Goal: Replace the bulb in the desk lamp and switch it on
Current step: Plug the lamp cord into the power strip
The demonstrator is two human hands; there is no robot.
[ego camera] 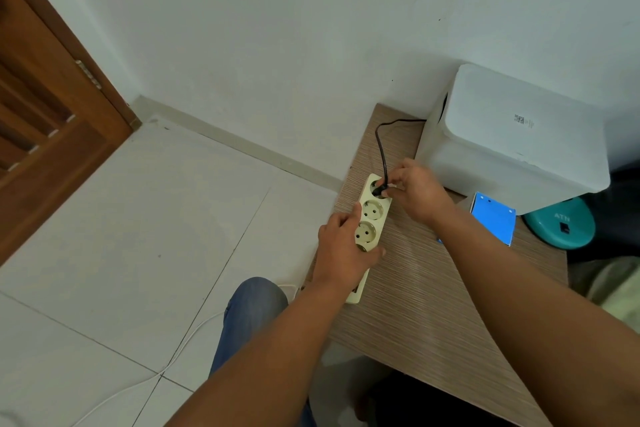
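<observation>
A cream power strip (372, 210) with several round sockets lies on the left edge of the wood-grain table (422, 288). My left hand (341, 246) grips the strip's near half, thumb along its right side. My right hand (415, 189) pinches a black plug (380, 190) sitting at the strip's farthest socket. The plug's black cable (382, 146) runs back along the table and behind the white box. No lamp or bulb is in view.
A large white box-shaped appliance (512, 135) stands at the table's back right. A blue-screened phone (493, 218) lies in front of it, beside a teal round base (561, 225). A white cord (166, 364) trails over the tiled floor. A wooden door (41, 121) is at left.
</observation>
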